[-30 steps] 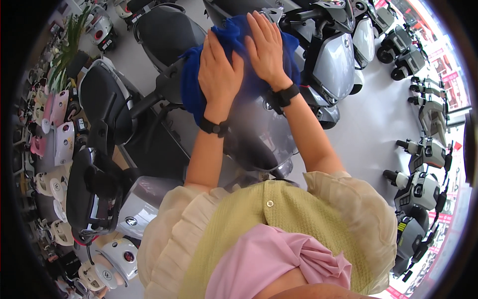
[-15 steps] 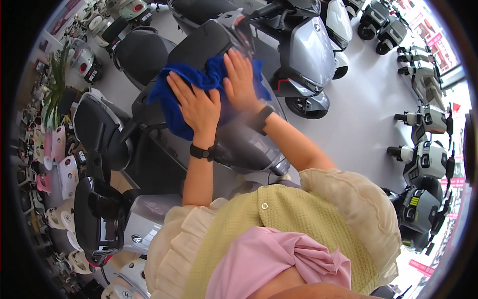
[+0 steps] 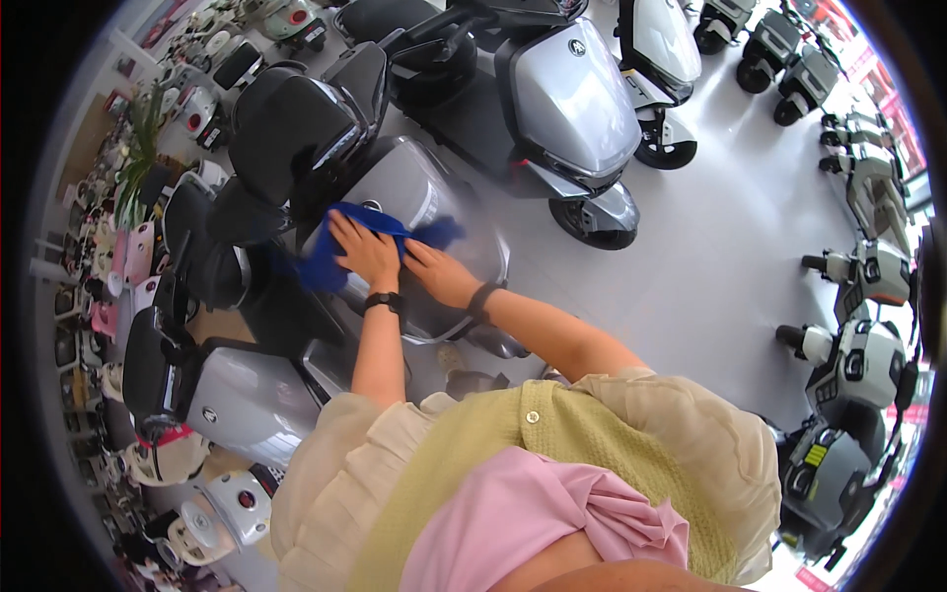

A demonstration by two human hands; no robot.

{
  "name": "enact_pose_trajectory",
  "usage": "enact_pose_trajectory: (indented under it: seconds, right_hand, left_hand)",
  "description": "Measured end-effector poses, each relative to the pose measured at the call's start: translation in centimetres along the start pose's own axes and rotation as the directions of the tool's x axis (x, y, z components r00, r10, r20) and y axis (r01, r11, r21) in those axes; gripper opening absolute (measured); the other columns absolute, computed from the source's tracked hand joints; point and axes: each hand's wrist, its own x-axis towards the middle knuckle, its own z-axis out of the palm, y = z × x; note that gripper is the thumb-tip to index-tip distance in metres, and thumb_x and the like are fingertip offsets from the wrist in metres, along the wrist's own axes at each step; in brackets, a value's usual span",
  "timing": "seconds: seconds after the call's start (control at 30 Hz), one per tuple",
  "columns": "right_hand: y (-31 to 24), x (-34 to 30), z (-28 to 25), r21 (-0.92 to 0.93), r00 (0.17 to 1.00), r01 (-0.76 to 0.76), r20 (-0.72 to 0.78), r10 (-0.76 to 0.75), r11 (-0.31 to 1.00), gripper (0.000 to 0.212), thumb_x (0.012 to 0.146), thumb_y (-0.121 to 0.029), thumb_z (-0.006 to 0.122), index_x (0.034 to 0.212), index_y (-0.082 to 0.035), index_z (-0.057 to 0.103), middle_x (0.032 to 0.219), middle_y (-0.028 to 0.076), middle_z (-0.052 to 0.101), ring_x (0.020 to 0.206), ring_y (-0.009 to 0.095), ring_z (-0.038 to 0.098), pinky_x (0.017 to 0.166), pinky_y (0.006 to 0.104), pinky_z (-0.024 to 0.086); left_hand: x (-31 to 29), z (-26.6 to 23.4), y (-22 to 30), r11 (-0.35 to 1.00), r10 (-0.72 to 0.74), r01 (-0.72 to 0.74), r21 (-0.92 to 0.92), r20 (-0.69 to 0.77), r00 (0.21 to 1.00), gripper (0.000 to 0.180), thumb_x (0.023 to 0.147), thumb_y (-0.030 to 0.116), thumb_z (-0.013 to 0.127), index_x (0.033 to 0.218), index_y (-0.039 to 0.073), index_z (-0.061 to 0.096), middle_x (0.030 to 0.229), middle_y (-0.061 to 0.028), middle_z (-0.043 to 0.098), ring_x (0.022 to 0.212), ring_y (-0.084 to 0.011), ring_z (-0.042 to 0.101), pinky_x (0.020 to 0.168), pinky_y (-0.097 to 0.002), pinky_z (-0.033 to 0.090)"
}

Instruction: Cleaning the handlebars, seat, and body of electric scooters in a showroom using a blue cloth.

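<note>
A blue cloth [image 3: 318,264] lies bunched against the silver-grey front panel [image 3: 395,183] of an electric scooter, its outer edges smeared by motion. My left hand [image 3: 369,255] rests flat on the cloth, fingers stretched out and pressing it to the panel. Beside it, my right hand [image 3: 441,278] is laid on the lower part of the panel, its extended fingertips meeting the cloth's edge. Both hands are open, and each wrist wears a dark band. Above the panel are the scooter's black handlebar cover and display [image 3: 296,138].
Another silver scooter [image 3: 577,104] stands close on the far right, its front wheel [image 3: 594,222] on the grey floor [image 3: 691,266]. A similar scooter [image 3: 252,395] is near on the left. White scooters [image 3: 856,365] line the right side; a green plant [image 3: 138,158] stands far left.
Both hands and the blue cloth have moved down from the scooter's dark upper part onto its silver front panel. The view has shifted, showing more of that panel.
</note>
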Motion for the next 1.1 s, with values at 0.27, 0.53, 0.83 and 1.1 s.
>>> enact_pose_trajectory:
  seconds: [0.27,0.53,0.83,1.1]
  right_hand:
    - [6.2,-8.3,1.2,0.375,0.898,-0.433,0.258,0.357,0.82,0.044,0.078,-0.007,0.067,0.12,-0.008,0.054,0.108,0.021,0.059,0.105,0.041,0.058,0.089,0.0441,0.049]
    - [5.2,-8.3,2.7,0.504,0.935,-0.352,0.229,0.271,0.789,0.018,0.082,-0.018,0.066,0.094,-0.006,0.059,0.087,0.016,0.06,0.083,0.032,0.059,0.076,0.0409,0.049]
    - [9.6,-4.5,-15.9,0.78,0.836,-0.45,0.198,0.511,0.435,0.016,0.098,-0.017,0.057,0.108,-0.006,0.05,0.089,-0.002,0.054,0.083,0.008,0.049,0.073,0.0246,0.043]
    - [24.3,2.7,-30.4,0.437,0.741,-0.293,-0.458,0.491,0.85,0.018,0.095,-0.014,0.057,0.109,-0.005,0.053,0.099,0.016,0.061,0.091,0.028,0.061,0.082,0.038,0.049]
  left_hand:
    - [-4.5,1.1,5.4,0.967,-0.233,0.221,0.127,0.088,0.969,0.065,0.096,0.034,0.045,0.149,0.0,0.028,0.162,-0.0207,0.009,0.143,-0.0422,0.023,0.088,-0.0647,0.044]
    - [-4.4,2.1,5.5,0.941,-0.316,0.302,0.153,0.079,0.945,0.066,0.097,0.032,0.043,0.15,-0.001,0.024,0.162,-0.0221,0.006,0.146,-0.0422,0.017,0.091,-0.0663,0.044]
    - [-1.5,2.6,9.5,0.814,-0.566,0.553,-0.178,-0.027,0.824,0.065,0.098,0.018,0.041,0.148,-0.012,0.014,0.159,-0.0304,0.003,0.145,-0.0456,0.016,0.103,-0.0606,0.033]
    - [11.8,2.1,30.9,0.277,-0.512,0.025,-0.96,-0.125,0.85,0.076,0.095,0.009,0.046,0.155,-0.001,0.0,0.157,-0.0298,0.016,0.145,-0.0373,0.024,0.12,-0.0414,0.015]
